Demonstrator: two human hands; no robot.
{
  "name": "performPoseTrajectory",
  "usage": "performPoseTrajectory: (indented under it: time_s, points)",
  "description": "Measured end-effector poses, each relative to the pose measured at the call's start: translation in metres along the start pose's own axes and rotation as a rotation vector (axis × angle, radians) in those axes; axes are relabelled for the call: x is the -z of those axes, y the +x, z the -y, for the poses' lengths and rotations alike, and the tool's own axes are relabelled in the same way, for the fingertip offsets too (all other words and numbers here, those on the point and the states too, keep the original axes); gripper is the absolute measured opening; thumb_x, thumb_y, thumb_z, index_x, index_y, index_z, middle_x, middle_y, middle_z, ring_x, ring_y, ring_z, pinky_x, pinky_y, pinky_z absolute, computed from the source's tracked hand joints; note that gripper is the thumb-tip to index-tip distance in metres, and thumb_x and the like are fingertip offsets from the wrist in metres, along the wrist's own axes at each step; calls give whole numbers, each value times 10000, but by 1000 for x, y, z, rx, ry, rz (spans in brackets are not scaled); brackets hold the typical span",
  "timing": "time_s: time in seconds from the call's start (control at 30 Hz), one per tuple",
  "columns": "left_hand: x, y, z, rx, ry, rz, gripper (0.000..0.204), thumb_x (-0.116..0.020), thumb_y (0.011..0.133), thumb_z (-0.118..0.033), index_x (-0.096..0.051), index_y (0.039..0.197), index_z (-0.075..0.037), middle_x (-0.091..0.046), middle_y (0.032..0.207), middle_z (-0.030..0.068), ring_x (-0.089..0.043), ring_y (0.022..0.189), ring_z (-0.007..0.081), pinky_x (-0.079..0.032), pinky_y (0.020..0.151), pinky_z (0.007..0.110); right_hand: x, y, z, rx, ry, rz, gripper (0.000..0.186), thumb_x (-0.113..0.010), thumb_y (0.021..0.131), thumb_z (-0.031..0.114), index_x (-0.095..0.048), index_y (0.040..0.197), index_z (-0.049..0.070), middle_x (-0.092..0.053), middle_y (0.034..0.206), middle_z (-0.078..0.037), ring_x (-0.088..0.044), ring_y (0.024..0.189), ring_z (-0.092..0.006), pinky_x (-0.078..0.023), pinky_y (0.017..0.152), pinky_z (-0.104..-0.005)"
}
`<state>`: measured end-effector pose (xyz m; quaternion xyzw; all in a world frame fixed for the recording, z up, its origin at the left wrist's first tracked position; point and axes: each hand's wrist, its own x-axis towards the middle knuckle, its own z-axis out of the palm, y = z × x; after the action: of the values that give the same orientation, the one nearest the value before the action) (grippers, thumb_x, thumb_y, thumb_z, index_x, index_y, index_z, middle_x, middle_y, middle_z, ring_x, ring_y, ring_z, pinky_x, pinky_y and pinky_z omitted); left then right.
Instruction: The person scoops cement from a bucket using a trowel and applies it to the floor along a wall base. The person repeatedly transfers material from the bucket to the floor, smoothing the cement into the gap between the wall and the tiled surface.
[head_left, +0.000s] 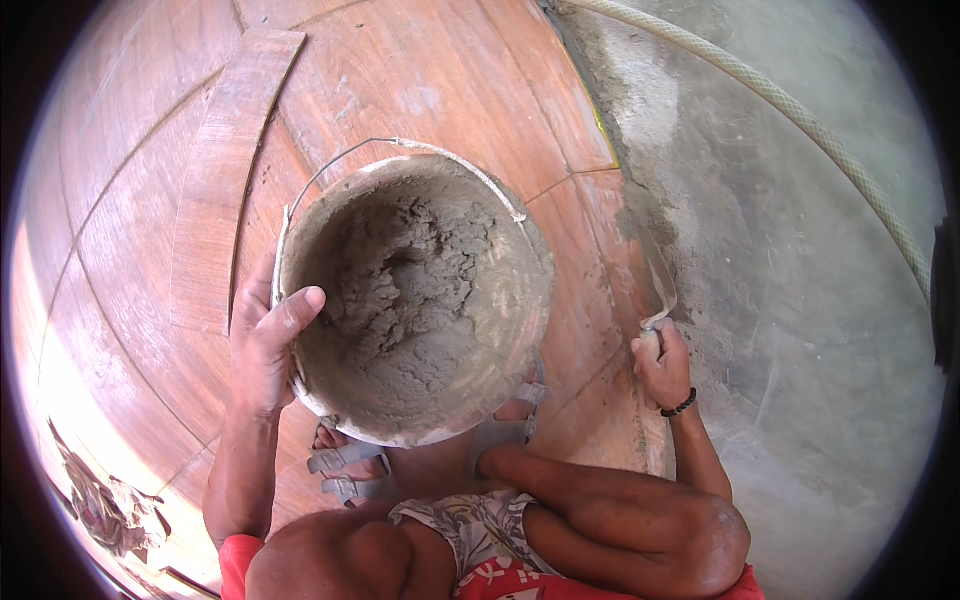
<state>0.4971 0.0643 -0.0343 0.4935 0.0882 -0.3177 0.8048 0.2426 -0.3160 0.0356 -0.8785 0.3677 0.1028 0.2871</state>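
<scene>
A round bucket (535, 300) with a thin wire handle sits in front of me, tilted so that its mouth faces me. Inside it lies wet grey mortar (420, 290), lumpy and hollowed in the middle. My left hand (265, 335) grips the bucket's left rim, with the thumb over the edge and the other fingers around the outside. To the right, apart from the bucket, my right hand (663, 370) is closed around the handle of a trowel (660, 280). Its narrow blade points away from me, along the edge of the tiles.
Brown wood-look tiles (440, 90) cover the floor on the left and middle. A loose cut tile strip (230, 180) lies on them. Rough grey concrete (800, 330) borders the tiles on the right, crossed by a pale hose (800, 115). Crumpled debris (115, 510) lies at lower left.
</scene>
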Motion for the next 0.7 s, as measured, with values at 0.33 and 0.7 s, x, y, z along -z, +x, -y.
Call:
performPoseTrajectory:
  time_s: [0.33,0.7]
  points:
    - [1,0,1,48,6,-6,744,-706,785,-175,-391,1421,48,-542,1336,176,-514,1236,259,-358,1089,371,17,34,-20,-217,159,-27,313,-676,882,163,-585,1115,-25,-618,713,-50,-565,495,-112,-451,442,-271]
    - [6,-1,2,48,-62,27,632,-689,834,-107,-429,1391,40,-584,1281,162,-570,1163,232,-418,1037,364,66,5,-4,-299,297,-22,300,-661,907,156,-581,1134,-24,-612,715,-58,-566,496,-116,-451,428,-258]
